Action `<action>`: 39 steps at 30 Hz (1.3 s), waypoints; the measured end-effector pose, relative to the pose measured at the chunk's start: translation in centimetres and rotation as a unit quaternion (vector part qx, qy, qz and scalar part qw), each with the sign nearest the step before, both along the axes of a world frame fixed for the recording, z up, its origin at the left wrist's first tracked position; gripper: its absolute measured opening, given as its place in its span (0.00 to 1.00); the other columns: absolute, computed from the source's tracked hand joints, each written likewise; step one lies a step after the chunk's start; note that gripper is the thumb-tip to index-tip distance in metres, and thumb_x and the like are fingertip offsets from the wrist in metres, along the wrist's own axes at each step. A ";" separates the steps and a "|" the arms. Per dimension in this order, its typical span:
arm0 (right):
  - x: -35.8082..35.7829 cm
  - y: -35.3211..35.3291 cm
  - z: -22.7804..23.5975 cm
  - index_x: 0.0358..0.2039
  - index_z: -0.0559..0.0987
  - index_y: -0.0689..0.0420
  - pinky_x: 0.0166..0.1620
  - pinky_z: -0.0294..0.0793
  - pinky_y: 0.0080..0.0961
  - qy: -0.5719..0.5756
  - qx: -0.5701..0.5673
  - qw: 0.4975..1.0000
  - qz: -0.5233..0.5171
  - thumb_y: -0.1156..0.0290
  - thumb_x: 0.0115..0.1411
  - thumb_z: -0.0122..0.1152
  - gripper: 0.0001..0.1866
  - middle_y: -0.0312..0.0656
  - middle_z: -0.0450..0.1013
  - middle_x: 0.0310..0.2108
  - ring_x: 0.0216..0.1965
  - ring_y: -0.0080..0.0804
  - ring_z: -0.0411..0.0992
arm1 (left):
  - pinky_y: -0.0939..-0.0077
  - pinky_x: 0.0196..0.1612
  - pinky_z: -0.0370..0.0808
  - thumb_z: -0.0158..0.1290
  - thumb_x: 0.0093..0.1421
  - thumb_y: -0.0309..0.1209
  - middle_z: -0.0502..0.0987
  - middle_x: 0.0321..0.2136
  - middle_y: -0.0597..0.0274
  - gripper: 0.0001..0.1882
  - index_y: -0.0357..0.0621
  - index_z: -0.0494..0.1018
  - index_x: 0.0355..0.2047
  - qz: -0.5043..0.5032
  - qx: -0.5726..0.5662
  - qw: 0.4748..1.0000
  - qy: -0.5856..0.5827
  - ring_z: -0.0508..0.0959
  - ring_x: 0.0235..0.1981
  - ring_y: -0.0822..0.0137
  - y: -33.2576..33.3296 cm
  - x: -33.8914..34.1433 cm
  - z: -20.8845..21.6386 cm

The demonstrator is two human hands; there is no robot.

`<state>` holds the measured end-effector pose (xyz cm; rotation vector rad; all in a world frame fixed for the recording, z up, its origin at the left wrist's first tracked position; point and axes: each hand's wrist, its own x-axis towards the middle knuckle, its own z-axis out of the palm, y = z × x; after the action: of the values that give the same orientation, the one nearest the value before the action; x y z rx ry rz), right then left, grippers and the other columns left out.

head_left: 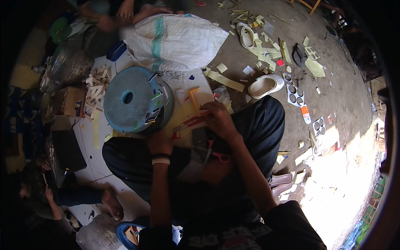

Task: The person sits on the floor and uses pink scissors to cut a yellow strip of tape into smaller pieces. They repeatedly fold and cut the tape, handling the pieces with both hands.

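My right hand [217, 118] is curled narrow, fingertips pressing a red strip [192, 121] just left of it. Left hand [158, 141] rests by the blue round block [133, 100]; can't tell its grip. Scissors [214, 154] lie in my lap below the right hand.

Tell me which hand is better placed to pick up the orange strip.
Probably the right hand: it already rests beside the orange strip on the white board. The left hand sits lower, by the blue round block.
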<state>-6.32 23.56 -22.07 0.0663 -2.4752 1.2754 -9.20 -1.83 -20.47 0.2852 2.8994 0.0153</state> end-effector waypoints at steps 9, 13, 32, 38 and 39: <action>0.0 0.2 0.1 0.36 0.82 0.59 0.50 0.75 0.43 -0.001 -0.025 0.999 0.022 0.81 0.52 0.61 0.10 0.49 0.78 0.38 0.45 0.53 0.75 | 0.48 0.46 0.75 0.58 0.54 0.27 0.80 0.38 0.49 0.13 0.44 0.74 0.42 -0.016 0.013 0.998 0.053 0.81 0.43 0.45 -0.1 0.2 -2.8; 0.1 0.1 0.6 0.35 0.82 0.59 0.50 0.75 0.42 0.016 -0.025 0.999 0.019 0.81 0.51 0.62 0.10 0.48 0.78 0.37 0.44 0.52 0.75 | 0.48 0.45 0.76 0.59 0.55 0.27 0.80 0.38 0.49 0.13 0.45 0.74 0.42 -0.023 0.019 0.999 0.043 0.81 0.43 0.44 -0.1 0.4 -2.6; 0.5 -1.4 2.3 0.42 0.83 0.60 0.43 0.79 0.27 -0.148 -0.227 0.948 0.167 0.75 0.62 0.67 0.08 0.40 0.81 0.38 0.43 0.26 0.78 | 0.81 0.48 0.73 0.56 0.64 0.19 0.78 0.40 0.66 0.14 0.36 0.75 0.50 0.063 0.711 0.700 0.029 0.77 0.42 0.76 3.5 -0.4 3.9; -0.4 -1.4 0.4 0.40 0.84 0.60 0.39 0.76 0.22 -0.037 -0.244 0.955 0.165 0.77 0.60 0.67 0.07 0.39 0.81 0.36 0.35 0.21 0.77 | 0.78 0.48 0.74 0.60 0.63 0.25 0.79 0.39 0.65 0.17 0.39 0.75 0.52 0.095 0.644 0.754 -0.087 0.77 0.40 0.75 3.8 0.0 3.2; -0.3 -1.4 0.4 0.40 0.84 0.59 0.40 0.77 0.22 -0.061 -0.234 0.957 0.158 0.77 0.61 0.67 0.07 0.38 0.81 0.36 0.37 0.22 0.78 | 0.78 0.49 0.74 0.61 0.63 0.27 0.79 0.39 0.65 0.17 0.40 0.75 0.52 0.092 0.616 0.775 -0.105 0.77 0.40 0.75 3.7 0.0 2.9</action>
<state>-6.65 22.17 -21.69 0.2800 -2.2511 2.0255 -9.18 1.91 -17.62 0.1557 2.2068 1.8398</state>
